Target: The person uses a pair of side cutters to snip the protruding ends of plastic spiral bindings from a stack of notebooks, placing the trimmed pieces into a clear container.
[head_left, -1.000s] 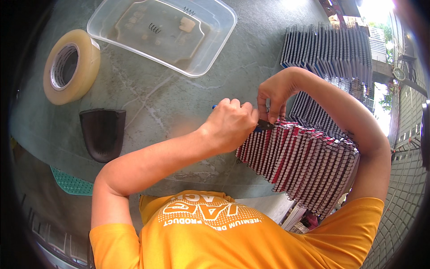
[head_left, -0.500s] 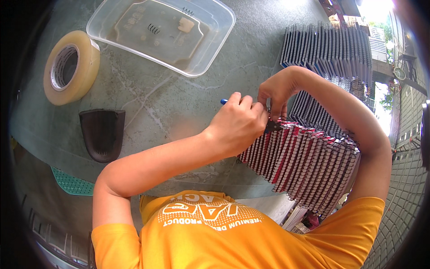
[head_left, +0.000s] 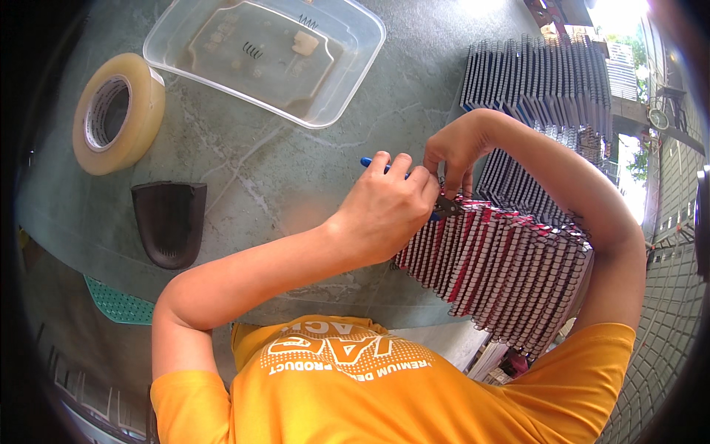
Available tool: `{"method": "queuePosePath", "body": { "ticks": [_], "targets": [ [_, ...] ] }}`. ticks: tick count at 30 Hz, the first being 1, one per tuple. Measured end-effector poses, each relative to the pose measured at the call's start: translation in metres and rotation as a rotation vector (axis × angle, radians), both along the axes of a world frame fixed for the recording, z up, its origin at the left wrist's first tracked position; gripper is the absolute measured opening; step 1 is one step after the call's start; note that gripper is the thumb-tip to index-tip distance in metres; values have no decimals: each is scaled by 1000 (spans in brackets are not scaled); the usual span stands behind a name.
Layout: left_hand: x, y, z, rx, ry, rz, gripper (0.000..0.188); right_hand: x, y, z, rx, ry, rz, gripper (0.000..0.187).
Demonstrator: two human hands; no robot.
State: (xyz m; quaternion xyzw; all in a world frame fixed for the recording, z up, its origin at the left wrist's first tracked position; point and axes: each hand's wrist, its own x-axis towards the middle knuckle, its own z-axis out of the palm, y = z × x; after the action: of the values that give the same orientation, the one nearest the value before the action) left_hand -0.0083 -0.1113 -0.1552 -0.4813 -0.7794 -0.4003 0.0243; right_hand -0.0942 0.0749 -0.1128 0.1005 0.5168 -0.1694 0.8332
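Note:
My left hand is closed around a pair of blue-handled pliers. One handle end pokes out beyond the fingers, and the dark jaws rest at the upper left corner of a stack of spiral-bound notebooks. These notebooks have dark wire coils along red and white edges. Just above that corner, my right hand bends downward, its thumb and fingers pinched together at the coil ends. What lies between those fingertips is too small and covered to make out.
A clear plastic tub with small coil pieces sits at the far side of the table. Left are a roll of clear tape and a dark curved piece. More spiral notebooks are stacked behind my right arm.
The pliers' blue handles have spread apart, and more of the handle shows past my left fingers. My left hand has shifted slightly left; my right hand has stayed nearly in place.

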Motion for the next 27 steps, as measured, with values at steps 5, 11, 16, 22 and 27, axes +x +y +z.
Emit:
{"method": "queuePosePath", "body": {
  "ticks": [5,11,16,22,27],
  "targets": [
    [0,2,3,-59,-28,-66,19,-1,-2,2,1,-5,13,29],
    [4,5,-11,-48,-374,-168,22,-3,-8,5,5,-27,29,32],
    [6,-29,-17,-182,-478,-148,30,-2,-9,10,-9,18,78,29],
    [10,-58,-43,-384,-59,32,43,-1,-7,-3,-150,102,211,18],
    [13,-54,-38,-456,91,123,50,-11,-9,2,-308,110,-23,16]
  ]
}}
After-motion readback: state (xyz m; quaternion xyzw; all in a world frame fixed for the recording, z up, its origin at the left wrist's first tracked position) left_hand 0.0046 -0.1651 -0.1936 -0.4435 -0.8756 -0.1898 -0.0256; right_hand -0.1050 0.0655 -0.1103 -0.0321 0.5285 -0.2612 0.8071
